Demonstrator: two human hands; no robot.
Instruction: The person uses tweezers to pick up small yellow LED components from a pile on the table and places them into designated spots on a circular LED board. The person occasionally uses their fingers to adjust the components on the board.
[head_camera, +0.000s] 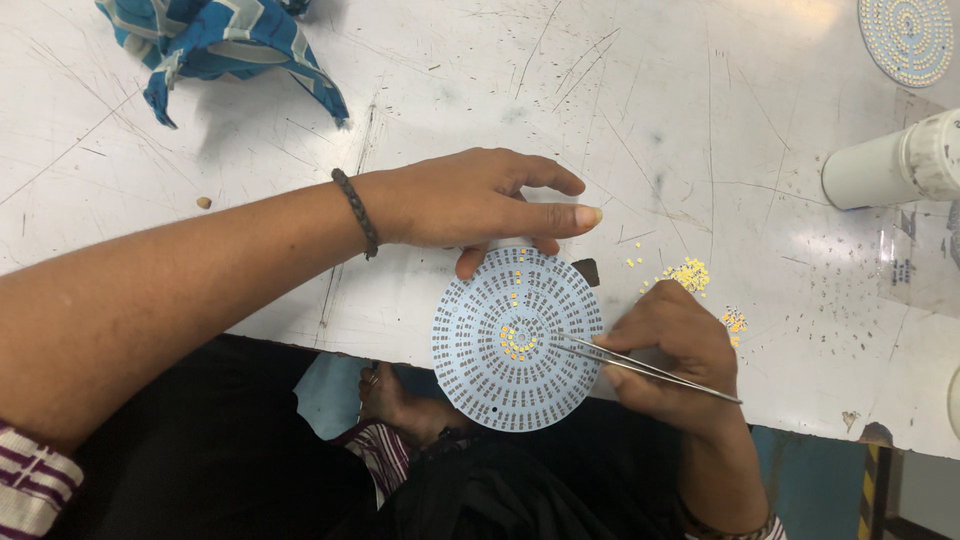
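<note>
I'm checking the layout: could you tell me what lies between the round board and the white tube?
In the head view, small yellow chips lie on the table between the round board and white tube.

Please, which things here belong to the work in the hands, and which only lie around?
In use: round circuit board held by left hand; tweezers in right hand; small yellow parts.

Lying about: blue cloth; white container; second round board.
</note>
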